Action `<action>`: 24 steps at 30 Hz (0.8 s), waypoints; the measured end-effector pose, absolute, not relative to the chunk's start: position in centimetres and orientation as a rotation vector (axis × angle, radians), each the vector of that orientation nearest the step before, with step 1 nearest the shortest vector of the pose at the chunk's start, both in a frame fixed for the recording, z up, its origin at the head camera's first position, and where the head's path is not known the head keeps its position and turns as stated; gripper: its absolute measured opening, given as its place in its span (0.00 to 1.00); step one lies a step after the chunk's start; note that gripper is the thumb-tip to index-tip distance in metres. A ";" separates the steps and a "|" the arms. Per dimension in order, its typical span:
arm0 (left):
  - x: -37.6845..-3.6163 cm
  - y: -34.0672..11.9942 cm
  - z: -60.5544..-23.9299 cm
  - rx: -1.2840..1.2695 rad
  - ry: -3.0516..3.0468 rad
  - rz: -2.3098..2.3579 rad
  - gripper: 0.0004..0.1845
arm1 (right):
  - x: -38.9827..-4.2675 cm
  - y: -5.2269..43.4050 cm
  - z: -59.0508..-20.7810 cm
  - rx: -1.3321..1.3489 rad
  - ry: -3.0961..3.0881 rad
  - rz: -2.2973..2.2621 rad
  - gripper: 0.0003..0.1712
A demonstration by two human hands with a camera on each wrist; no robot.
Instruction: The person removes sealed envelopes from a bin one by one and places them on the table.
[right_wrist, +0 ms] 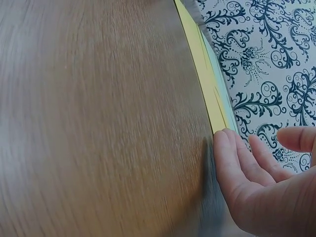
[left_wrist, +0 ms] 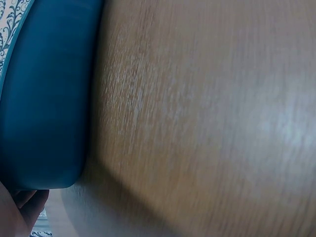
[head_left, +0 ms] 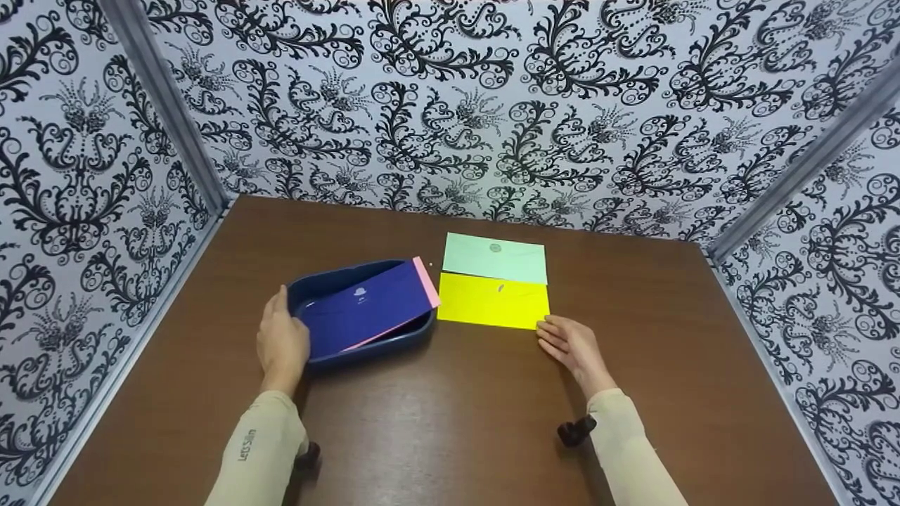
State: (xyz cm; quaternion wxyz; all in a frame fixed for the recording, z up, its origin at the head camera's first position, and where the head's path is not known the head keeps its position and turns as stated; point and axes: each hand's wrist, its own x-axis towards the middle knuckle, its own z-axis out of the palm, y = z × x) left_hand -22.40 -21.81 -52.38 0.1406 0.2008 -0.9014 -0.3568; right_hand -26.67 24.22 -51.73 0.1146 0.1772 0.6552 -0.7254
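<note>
Now, right hand (head_left: 573, 346) grip open, fingertips touching yellow envelope (head_left: 492, 301) corner, left hand (head_left: 283, 343) flat against blue tray (head_left: 365, 348).

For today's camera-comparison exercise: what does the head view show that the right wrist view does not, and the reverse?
Only the head view shows the blue tray, the dark blue envelope and pink envelope in it, and the left hand at the tray's end. Only the right wrist view shows the yellow envelope's thin edge. Both show the right hand, yellow envelope, mint-green envelope and wooden table.
</note>
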 end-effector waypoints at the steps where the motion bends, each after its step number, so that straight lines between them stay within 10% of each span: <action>1: -22.4 -21.8 -52.4 0.581 -2.603 -1.029 0.33 | -26.7 24.2 -51.7 0.514 1.919 -2.127 0.29; 24: -22.6 -21.8 -52.3 0.615 -2.619 -1.035 0.33 | -26.5 23.5 -51.9 0.446 1.933 -2.121 0.28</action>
